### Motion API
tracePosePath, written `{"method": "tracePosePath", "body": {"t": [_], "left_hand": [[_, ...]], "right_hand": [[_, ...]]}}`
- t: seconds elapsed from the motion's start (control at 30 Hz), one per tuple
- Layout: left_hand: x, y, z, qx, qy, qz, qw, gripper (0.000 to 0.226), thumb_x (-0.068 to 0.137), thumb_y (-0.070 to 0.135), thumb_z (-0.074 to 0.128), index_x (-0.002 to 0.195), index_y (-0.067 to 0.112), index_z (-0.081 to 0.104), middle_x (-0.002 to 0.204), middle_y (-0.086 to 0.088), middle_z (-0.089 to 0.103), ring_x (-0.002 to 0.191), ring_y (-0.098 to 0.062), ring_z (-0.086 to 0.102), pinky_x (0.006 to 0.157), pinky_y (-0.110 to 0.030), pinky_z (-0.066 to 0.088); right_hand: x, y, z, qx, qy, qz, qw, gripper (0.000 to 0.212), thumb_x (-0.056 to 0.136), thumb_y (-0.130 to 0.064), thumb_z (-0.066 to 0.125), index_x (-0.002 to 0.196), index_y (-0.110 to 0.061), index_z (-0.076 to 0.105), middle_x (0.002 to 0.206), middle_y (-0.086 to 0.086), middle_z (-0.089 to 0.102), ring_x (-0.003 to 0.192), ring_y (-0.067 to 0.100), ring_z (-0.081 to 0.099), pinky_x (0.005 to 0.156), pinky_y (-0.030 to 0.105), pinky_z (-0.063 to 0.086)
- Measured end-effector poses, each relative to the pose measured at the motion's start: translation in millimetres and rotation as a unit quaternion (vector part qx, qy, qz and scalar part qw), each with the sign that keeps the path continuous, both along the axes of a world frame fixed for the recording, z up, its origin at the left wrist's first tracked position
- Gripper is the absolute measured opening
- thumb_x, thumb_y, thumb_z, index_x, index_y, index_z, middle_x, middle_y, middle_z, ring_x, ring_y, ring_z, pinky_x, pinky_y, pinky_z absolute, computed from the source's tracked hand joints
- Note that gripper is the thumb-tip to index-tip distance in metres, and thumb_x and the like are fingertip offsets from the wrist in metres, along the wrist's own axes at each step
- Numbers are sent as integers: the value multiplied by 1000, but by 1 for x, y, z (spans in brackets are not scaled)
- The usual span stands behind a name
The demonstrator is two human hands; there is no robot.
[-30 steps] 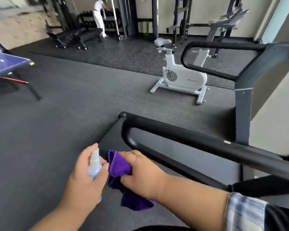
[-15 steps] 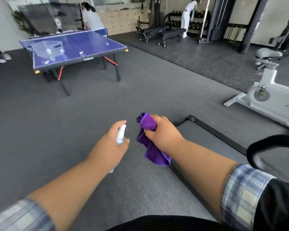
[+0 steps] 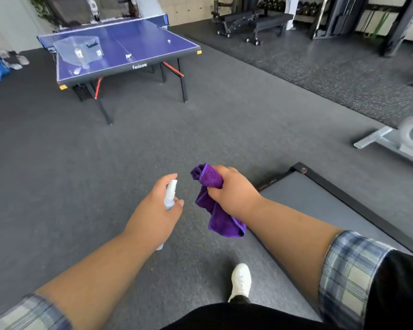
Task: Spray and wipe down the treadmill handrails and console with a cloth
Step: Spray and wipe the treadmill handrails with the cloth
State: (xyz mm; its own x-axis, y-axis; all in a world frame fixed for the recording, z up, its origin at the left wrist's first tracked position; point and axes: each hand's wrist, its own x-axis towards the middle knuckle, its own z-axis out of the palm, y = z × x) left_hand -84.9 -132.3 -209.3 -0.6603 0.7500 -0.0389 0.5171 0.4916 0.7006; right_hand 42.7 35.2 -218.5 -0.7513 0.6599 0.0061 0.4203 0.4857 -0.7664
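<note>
- Left hand (image 3: 156, 210) wraps the spray bottle (image 3: 170, 194), finger on the nozzle; right hand (image 3: 231, 190) clenches the purple cloth (image 3: 215, 210) just beside it.
- Judgement: aim the nozzle at the cloth, mist lightly, avoid soaking.
- Treadmill deck (image 3: 320, 206) lies right; handrails and console out of view.
- Ping-pong tabletop (image 3: 134, 47) far behind.

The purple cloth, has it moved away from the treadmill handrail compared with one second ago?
Yes. The purple cloth, in the right hand, now hangs over the floor left of the treadmill deck; no handrail is in view.
</note>
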Motion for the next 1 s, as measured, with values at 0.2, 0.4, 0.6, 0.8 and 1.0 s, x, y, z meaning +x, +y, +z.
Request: {"method": "tracePosePath", "body": {"t": [0.2,0.4,0.6,0.8,1.0], "left_hand": [[-66,105,-1,-10,-4,32,999,51,93,34,59,128,60,33,97,13,66,81,-11,63,75,-34,49],[-113,229,9,-25,-3,34,999,51,94,36,57,130,60,31,98,14,65,77,-10,63,66,-30,48],[-153,337,10,-44,1,-15,999,51,94,36,57,129,61,30,97,17,64,80,-8,61,73,-34,48],[-219,455,-9,-29,3,-92,995,51,94,33,58,129,59,33,96,16,64,78,-12,61,71,-34,48],[-304,599,-15,-20,43,-223,974,56,92,34,62,134,57,31,112,7,63,92,-23,60,82,-38,49]], "right_hand": [[-71,112,-13,-16,6,44,999,29,81,-17,62,92,-43,56,98,2,60,91,14,56,79,23,38],[-126,237,-4,-18,-17,61,998,24,79,-20,62,89,-42,60,100,3,60,91,18,57,79,26,40],[-155,342,3,-7,-5,10,1000,45,82,-18,66,126,-31,64,114,4,60,111,20,56,97,27,42],[-192,437,-15,7,-17,-70,997,44,81,-18,65,123,-30,64,114,4,60,111,23,56,98,31,44],[-242,533,-20,10,-27,-211,977,48,84,-19,63,131,-31,61,108,-2,54,110,22,56,94,25,41]]}}
